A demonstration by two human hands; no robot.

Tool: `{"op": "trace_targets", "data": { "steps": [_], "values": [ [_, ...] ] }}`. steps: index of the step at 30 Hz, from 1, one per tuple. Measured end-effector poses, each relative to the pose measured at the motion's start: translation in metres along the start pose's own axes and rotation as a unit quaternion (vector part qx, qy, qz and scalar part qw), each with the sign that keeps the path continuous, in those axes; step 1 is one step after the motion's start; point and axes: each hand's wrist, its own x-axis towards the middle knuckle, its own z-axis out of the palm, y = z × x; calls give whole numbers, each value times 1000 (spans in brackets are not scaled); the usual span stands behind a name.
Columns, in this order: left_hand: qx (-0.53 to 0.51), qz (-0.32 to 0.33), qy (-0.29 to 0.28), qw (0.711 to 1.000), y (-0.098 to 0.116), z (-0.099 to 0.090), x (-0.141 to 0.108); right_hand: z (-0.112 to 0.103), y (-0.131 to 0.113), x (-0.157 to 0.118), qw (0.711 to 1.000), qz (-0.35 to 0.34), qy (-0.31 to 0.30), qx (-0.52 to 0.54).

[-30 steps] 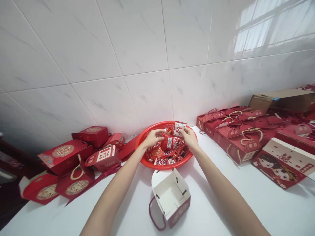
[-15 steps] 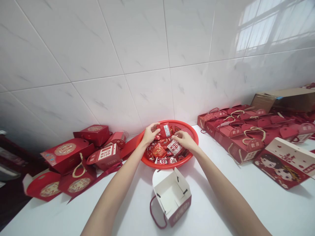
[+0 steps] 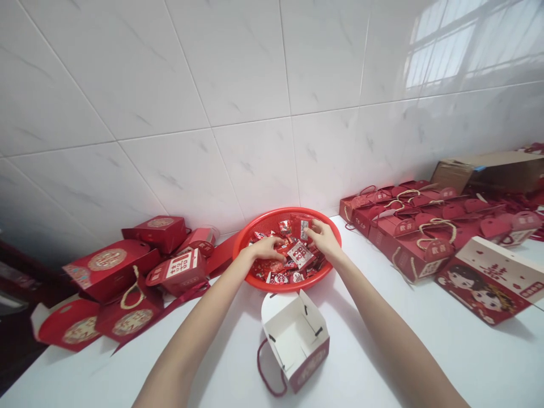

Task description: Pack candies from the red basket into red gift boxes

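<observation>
A round red plastic basket [image 3: 289, 288] holds red wrapped sweets [image 3: 278, 277]. My left hand [image 3: 267, 249] reaches over the basket's left half, fingers apart and touching the sweets, with nothing visible in its grip. At the right, my right hand [image 3: 323, 237] pinches a red packet with a white label [image 3: 303, 229] near the basket's back. Just below lies a white-and-red square packet [image 3: 301, 255] on the pile. In front of the basket stands an opened gift box [image 3: 293, 340], white inside, with a dark red cord loop at its left.
Red gift boxes [image 3: 114, 263] are stacked at the left. Rows of red boxes with rope handles [image 3: 408, 232] fill the right side, with a printed box [image 3: 488, 280] before them. A cardboard carton [image 3: 454, 175] stands behind, along the tiled wall [image 3: 250, 164].
The labelled red packet has gone from my left hand to my right and shifted rightward. My left hand has come down and forward onto the sweets.
</observation>
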Motion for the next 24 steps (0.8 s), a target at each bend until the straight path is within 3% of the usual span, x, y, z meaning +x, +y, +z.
{"op": "trace_targets", "data": {
  "steps": [4,10,13,16,24],
  "values": [
    [23,-2,-1,1000,3,1,0,0,-4,-2,1000,-15,-3,15],
    [-14,22,43,999,17,-3,-4,-2,-15,-6,999,-46,1,13],
    [-138,18,46,989,25,-5,-5,-4,-15,-5,998,-50,25,-9],
    [-295,2,40,955,30,-5,-5,-5,-13,-3,998,-46,14,-28],
    [-353,-20,-22,935,37,-8,-8,0,-10,-3,999,-42,-32,0]
  ]
}}
